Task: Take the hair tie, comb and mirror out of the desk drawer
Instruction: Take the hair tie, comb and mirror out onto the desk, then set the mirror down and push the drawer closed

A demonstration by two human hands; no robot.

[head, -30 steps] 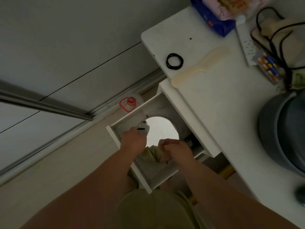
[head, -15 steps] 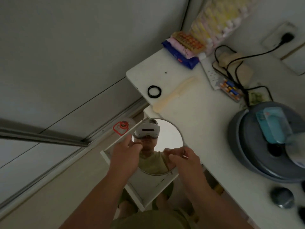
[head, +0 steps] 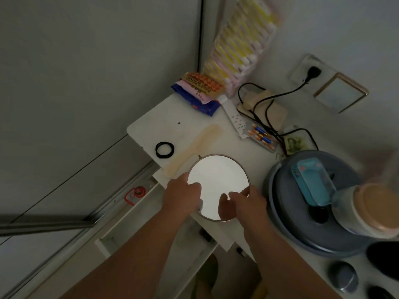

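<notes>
A round mirror (head: 218, 180) with a thin metal rim is held over the front part of the white desk (head: 241, 152). My left hand (head: 181, 196) grips its left edge and my right hand (head: 244, 205) grips its lower right edge. A black hair tie (head: 164, 149) lies on the desk near the left corner. Beside it lies a cream comb (head: 194, 148), slanted, its lower end close to the mirror's rim. The open white drawer (head: 129, 223) sticks out below the desk's edge, mostly hidden by my arms.
A grey round appliance (head: 313, 212) with a teal box on it stands right of the mirror. A power strip (head: 234, 119), cables, a small case of pills and snack packets crowd the desk's back. A jar (head: 375, 210) stands at the far right.
Both hands have lifted the mirror out of the drawer and carried it up and right, over the desk top. The view has swung toward the desk.
</notes>
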